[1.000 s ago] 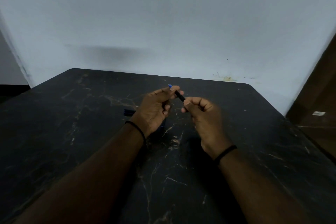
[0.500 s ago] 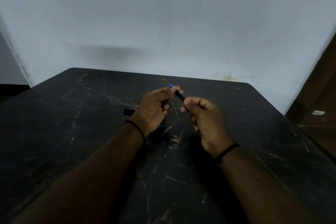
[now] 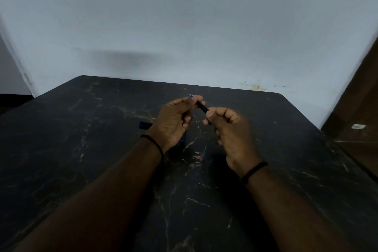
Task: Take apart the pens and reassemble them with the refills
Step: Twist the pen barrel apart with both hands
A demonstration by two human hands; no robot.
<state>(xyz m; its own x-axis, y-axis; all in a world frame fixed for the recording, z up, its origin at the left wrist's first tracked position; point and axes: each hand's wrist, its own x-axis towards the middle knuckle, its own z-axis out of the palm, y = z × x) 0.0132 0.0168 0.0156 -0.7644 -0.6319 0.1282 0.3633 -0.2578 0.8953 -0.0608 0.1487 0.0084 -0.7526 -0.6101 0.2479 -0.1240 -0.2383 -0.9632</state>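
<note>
Both hands hold one black pen [image 3: 201,107] above the middle of the table. Its blue tip [image 3: 190,95] pokes out past the fingers of my left hand [image 3: 176,118], which pinches the tip end. My right hand [image 3: 229,129] grips the other end of the barrel, so only a short black stretch shows between the two hands. A second dark pen part with a blue end [image 3: 144,125] lies on the table just left of my left wrist, partly hidden by it. Something blue [image 3: 182,140] shows under my left palm; I cannot make out what it is.
The table [image 3: 102,149] is black marble-patterned with rounded far corners, set against a pale wall. A brown wooden surface [image 3: 360,108] stands at the right edge, with floor below it.
Hardly anything differs. My right hand has shifted very slightly on the barrel; the pen and my left hand stay in the same place.
</note>
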